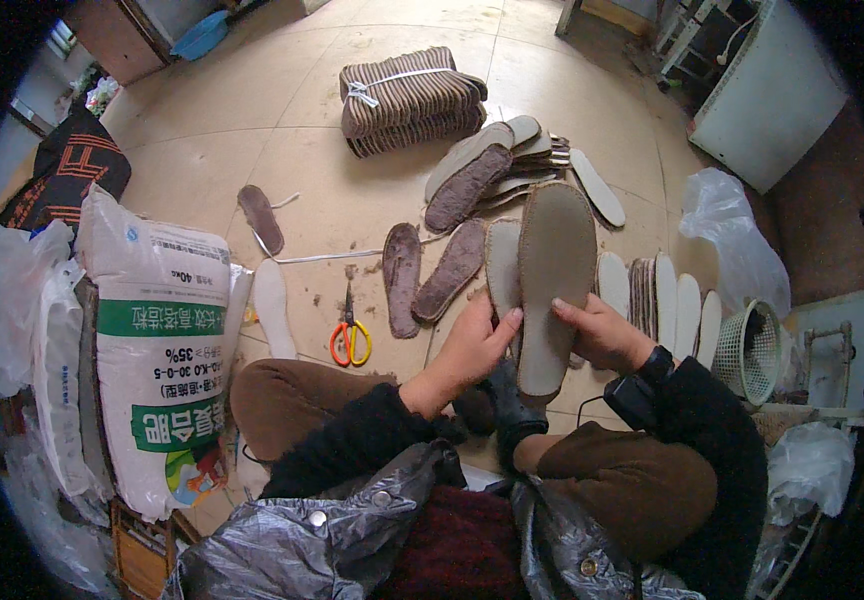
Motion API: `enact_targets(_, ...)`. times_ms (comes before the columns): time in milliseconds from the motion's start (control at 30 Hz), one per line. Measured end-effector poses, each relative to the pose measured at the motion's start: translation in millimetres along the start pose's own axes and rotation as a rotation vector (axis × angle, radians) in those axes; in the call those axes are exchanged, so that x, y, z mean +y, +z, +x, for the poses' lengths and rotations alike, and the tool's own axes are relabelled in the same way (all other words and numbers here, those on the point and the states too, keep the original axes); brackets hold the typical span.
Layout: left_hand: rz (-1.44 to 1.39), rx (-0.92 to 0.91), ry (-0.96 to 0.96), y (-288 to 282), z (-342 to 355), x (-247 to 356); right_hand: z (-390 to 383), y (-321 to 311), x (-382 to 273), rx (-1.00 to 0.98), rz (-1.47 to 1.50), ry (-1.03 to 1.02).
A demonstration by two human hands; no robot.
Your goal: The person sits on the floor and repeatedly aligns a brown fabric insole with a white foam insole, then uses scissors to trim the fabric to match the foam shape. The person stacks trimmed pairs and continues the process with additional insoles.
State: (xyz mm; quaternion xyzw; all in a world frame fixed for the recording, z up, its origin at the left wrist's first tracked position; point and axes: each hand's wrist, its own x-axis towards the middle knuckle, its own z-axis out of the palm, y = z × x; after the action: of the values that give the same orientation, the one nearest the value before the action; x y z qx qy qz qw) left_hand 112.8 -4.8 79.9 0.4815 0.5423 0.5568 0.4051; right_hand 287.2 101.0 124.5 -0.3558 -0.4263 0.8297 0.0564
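Note:
Two shoe insoles are held upright in front of my lap. The nearer insole (558,250) shows its smooth beige side, and my right hand (607,333) grips its right edge, thumb on the face. Behind it and to the left, a second insole (501,262) is partly hidden; my left hand (474,343) is closed at its lower part, thumb against the edge. The fingers of both hands are mostly hidden behind the insoles. Just beyond lie two brown fuzzy insoles, a left one (402,280) and a right one (452,268).
A tied bundle of insoles (407,95) stands at the far middle, with a loose pile (472,165) nearer. Yellow-and-red-handled scissors (350,335) lie on the floor. To the right are a row of insoles (666,300) and a basket (749,352); to the left, a full white sack (162,340).

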Motion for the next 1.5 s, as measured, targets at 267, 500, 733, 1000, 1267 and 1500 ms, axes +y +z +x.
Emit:
enact_targets(267, 0.711, 0.197, 0.239, -22, 19, 20, 5, -1, -5, 0.193, -0.029, -0.154)
enact_targets(500, 0.881, -0.098, 0.136, 22, 15, 30, -3, 4, -2, 0.08, -0.312, -0.157)
enact_targets(733, 0.903, -0.068, 0.448, 25, 7, 31, 0, -5, -1, 0.155, 0.185, -0.073)
enact_targets(1000, 0.326, -0.163, 0.474, 0, -2, 25, 3, -10, -6, 0.173, 0.352, -0.211)
enact_targets(1267, 0.479, 0.155, 0.164, -10, 18, 23, 3, -1, -7, 0.15, 0.257, -0.155)
enact_targets(1500, 0.245, -0.041, -0.042, -24, 8, -16, -3, -5, -15, 0.243, 0.283, -0.22)
